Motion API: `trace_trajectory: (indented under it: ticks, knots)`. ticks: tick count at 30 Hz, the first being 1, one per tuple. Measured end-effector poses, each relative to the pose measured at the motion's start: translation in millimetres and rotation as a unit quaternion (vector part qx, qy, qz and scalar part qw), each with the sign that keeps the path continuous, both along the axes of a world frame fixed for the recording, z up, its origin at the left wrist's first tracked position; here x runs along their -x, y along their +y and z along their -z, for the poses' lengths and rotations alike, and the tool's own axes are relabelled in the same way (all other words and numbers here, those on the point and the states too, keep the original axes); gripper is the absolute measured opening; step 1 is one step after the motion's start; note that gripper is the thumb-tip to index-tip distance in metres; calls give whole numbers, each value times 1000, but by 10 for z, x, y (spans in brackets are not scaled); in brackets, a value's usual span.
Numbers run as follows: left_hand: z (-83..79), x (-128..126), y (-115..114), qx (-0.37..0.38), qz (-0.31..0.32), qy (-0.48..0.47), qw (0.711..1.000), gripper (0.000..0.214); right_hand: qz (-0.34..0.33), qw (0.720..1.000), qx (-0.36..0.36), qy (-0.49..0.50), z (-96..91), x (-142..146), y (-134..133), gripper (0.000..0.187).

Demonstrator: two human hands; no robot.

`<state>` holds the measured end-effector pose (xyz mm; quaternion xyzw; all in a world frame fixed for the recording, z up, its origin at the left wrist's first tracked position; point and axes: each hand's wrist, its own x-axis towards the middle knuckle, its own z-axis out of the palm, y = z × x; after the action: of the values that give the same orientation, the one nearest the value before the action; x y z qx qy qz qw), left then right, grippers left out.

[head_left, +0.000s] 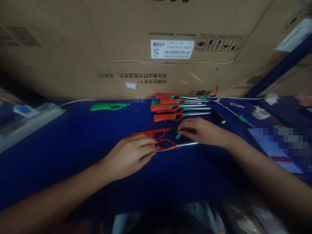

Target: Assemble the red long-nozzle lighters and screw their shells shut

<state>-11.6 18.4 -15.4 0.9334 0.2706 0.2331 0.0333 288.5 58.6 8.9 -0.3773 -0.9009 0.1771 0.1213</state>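
Observation:
My left hand (130, 154) is closed on the handle end of a red long-nosed lighter (170, 146) that lies on the blue table (73, 143); its metal tube points right. My right hand (201, 130) rests over the tube with the fingers curled, pinching a small teal piece (178, 136). A loose red handle shell (152, 133) lies just behind my left hand. Behind my right hand, several red lighters with teal triggers (179, 107) lie side by side.
A green lighter shell (109, 106) lies at the back left. A large cardboard box (136, 48) walls off the far side. A black-handled tool (218, 116), a teal screwdriver (240, 117) and a white cable lie at the right.

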Motion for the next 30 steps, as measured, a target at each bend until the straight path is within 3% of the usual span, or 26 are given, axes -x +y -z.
trace_trajectory:
  ticks: [9,12,16,23,27,30]
  knots:
    - [-5,-3,2,0,3,-4,1000,18,-19,1000,7,14,10,-88,58,17]
    - [-3,0,2,0,4,-4,1000,17,49,999,-8,9,6,-87,60,14]
    - [0,3,3,-3,6,-5,1000,17,167,984,-32,-59,-11,-74,57,30]
    - [1,-4,16,4,7,0,1000,17,61,996,-9,-68,1,-72,49,18]
    - [2,6,10,3,7,1,1000,17,103,984,-78,-126,-6,-89,51,28]
    - [1,9,5,2,6,0,1000,17,153,979,-89,-105,-8,-113,67,32]
